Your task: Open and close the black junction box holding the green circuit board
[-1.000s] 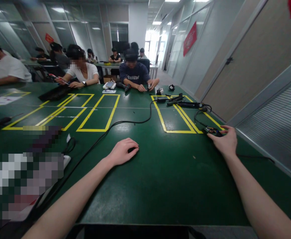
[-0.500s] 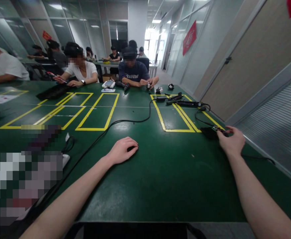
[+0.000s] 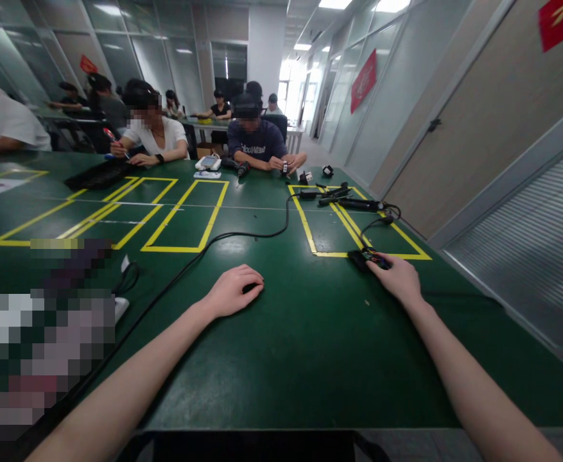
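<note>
- While the right hand (image 3: 399, 277) pinches a black gadget (image 3: 370, 257) at one o'clock, the left hand (image 3: 235, 292) rests half open, seemingly empty, at eleven.
- Next likely needs gentle holding.

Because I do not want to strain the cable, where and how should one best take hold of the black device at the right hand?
Probably grip the black device by its outer edges, the right hand coming from the near right. It looks flat; a cable runs from its far side and coloured parts show on top, so an edge grip would likely spare both.
</note>
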`<control>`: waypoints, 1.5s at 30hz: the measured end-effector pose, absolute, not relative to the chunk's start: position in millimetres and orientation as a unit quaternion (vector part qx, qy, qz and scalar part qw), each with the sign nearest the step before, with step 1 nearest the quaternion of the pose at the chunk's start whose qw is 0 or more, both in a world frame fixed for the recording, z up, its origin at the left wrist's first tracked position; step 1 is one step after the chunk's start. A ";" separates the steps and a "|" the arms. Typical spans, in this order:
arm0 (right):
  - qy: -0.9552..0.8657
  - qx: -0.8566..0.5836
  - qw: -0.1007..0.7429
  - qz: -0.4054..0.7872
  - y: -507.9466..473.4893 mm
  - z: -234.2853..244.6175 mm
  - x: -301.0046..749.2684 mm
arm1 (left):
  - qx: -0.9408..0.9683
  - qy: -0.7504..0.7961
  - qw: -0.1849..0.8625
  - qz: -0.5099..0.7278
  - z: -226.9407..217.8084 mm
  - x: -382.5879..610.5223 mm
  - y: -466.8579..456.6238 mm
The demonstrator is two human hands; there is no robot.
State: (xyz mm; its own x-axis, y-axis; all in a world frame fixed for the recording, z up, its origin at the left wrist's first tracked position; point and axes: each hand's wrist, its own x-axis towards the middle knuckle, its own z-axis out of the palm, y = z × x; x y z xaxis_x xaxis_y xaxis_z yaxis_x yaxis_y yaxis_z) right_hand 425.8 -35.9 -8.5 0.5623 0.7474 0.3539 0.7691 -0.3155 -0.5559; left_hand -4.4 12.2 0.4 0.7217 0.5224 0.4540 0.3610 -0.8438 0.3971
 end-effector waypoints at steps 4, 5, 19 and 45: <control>-0.595 -0.733 0.330 0.014 -35.0 -8.2 361.0 | 0.916 0.245 0.140 0.286 0.0 -4.9 12.6; -0.631 -0.699 0.336 0.029 -36.5 -8.0 344.1 | 0.915 0.247 0.140 0.287 0.7 -5.0 11.9; -0.838 -0.368 0.341 0.214 -65.9 -0.9 231.4 | 0.940 0.209 0.135 0.234 8.3 1.1 -6.1; -0.823 -0.436 0.330 0.155 -66.1 -5.4 232.8 | 0.928 0.275 0.122 0.220 6.2 -1.0 -3.7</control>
State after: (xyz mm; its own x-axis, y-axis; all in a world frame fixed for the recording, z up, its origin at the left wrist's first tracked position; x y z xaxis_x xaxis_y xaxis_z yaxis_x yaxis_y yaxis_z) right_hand 232.8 -66.1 -5.4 -0.4023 0.8197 0.4076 0.6159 0.5718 -0.5420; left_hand -1.0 -3.7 6.2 0.7516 0.5640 0.3420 0.4566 -0.8191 0.3473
